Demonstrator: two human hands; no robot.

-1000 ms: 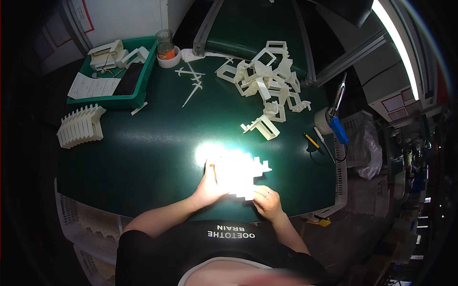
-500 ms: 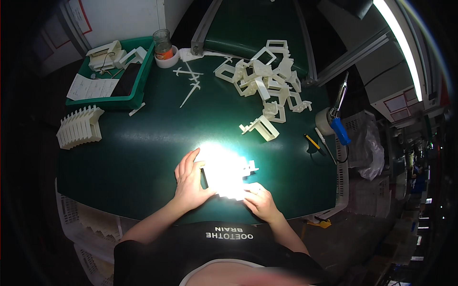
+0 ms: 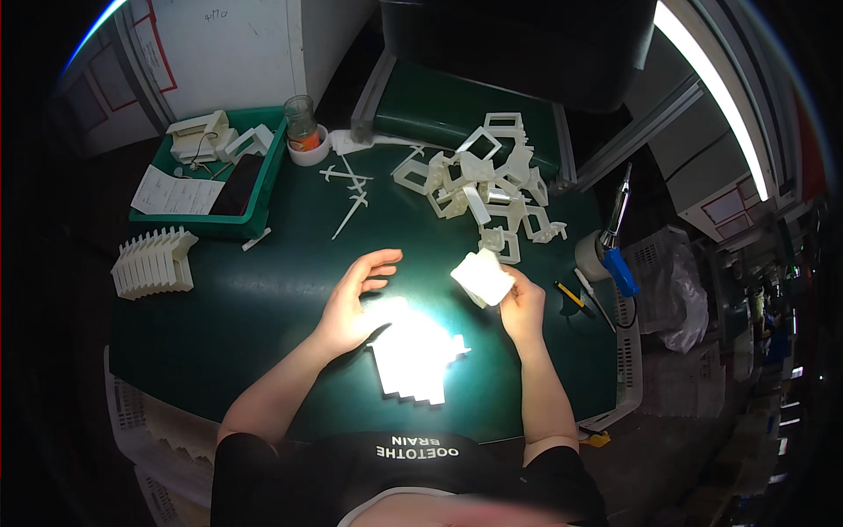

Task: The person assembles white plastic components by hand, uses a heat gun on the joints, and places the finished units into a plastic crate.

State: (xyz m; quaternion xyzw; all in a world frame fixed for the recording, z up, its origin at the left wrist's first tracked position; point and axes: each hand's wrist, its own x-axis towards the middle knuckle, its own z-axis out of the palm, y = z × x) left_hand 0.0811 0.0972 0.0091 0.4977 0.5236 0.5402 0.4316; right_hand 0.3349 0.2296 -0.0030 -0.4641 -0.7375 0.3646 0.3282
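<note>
- Your right hand (image 3: 523,303) has its grip closed on a white piece (image 3: 481,274), near the far heap of white frames (image 3: 476,169).
- Your left hand (image 3: 344,309), fingers parted, is by the glare-washed white stack (image 3: 408,373) on the near table (image 3: 255,325); contact unclear.

Free green tabletop (image 3: 237,342) is left between the row of white parts (image 3: 154,268) and the left hand (image 3: 349,309). The near middle is blocked by a glaring white stack (image 3: 410,362), the far right by heaped frames (image 3: 476,167), the right edge by a blue-handled tool (image 3: 622,274).
</note>
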